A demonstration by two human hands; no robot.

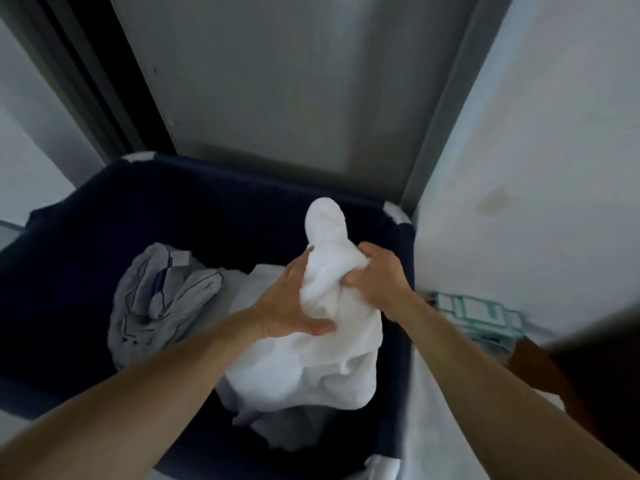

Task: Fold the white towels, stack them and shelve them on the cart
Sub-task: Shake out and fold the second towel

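Towel: we find the white towel [341, 306] bunched over the navy bin [104, 230], its lower folds trailing toward 6 o'clock.
Left hand: the left hand [289, 304] clasps the towel at its 9 o'clock, thumb across the cloth.
Right hand: the right hand [379, 278] grips it at 3 o'clock, fingers curled in.
Bin contents: we note a grey garment [156, 299] at the towel's 9 o'clock.

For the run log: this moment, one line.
left hand grips white towel | right hand grips it | in navy hamper | unfolded
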